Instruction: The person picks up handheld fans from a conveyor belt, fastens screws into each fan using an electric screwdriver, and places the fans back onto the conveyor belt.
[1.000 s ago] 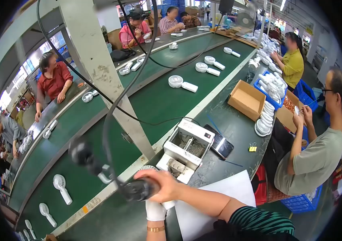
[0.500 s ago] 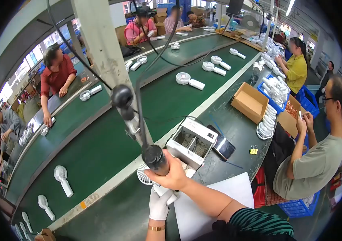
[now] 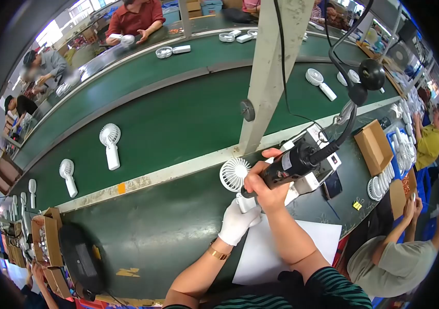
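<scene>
My right hand (image 3: 268, 185) is wrapped round a black electric screwdriver (image 3: 291, 165), which hangs on a cable and is tilted, its tip pointing down-left. The tip meets the handle area of a white handheld fan (image 3: 235, 174). My left hand (image 3: 238, 221), in a white glove with a gold band at the wrist, grips that fan's handle low over the green bench (image 3: 178, 216). Just right of the screwdriver stands a white screw feeder machine (image 3: 322, 149), partly hidden by the tool. A white sheet (image 3: 291, 247) lies under my right forearm.
White fans (image 3: 110, 136) lie on the green conveyor (image 3: 178, 113) beyond a metal post (image 3: 271, 72). A black case (image 3: 80, 257) is at left. A phone (image 3: 332, 185), a yellow clip (image 3: 357, 204) and a cardboard box (image 3: 374, 147) are at right. Co-workers sit around the line.
The view has swung left, showing the black case and boxes. The screwdriver has gone from nearly upright to tilted, its tip now at the fan in my left hand.
</scene>
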Action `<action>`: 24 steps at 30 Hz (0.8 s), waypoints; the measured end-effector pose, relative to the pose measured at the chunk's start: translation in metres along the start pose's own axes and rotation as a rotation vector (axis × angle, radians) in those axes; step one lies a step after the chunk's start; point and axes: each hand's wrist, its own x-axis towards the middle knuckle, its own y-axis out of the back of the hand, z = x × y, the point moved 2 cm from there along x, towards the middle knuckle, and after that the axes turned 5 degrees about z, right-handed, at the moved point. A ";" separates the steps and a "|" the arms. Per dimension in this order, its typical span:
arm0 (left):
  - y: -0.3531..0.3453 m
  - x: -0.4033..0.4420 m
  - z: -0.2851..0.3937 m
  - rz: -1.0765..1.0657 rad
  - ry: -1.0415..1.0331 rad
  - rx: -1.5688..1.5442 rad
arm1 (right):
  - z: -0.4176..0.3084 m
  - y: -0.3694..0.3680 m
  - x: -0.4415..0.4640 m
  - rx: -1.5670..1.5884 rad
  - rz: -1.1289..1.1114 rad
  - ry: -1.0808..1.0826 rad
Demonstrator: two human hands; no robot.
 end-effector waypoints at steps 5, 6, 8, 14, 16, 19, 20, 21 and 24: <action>-0.001 -0.003 0.003 0.003 -0.003 0.017 | 0.011 0.004 -0.001 -0.084 0.003 0.023; -0.002 -0.003 0.005 -0.009 -0.006 0.032 | 0.014 0.002 -0.003 -0.080 0.034 -0.020; 0.002 -0.003 -0.002 0.043 0.004 -0.022 | 0.015 0.001 -0.007 -0.091 0.040 -0.143; 0.005 0.000 -0.006 0.011 -0.010 -0.013 | 0.039 0.011 -0.018 -0.201 0.042 -0.107; 0.009 0.004 -0.012 0.000 -0.010 -0.009 | 0.032 0.010 -0.016 -0.276 -0.017 -0.095; 0.008 0.004 -0.010 -0.021 0.012 -0.105 | 0.020 0.006 -0.015 -0.129 0.029 -0.153; 0.005 0.002 -0.006 -0.025 -0.006 -0.157 | -0.001 0.001 -0.013 -0.175 0.049 -0.003; 0.002 0.004 -0.003 -0.029 -0.024 -0.220 | -0.026 0.002 -0.008 -0.227 0.063 0.144; 0.002 0.021 0.048 0.060 -0.199 -0.068 | -0.054 0.018 0.009 -0.551 0.113 0.581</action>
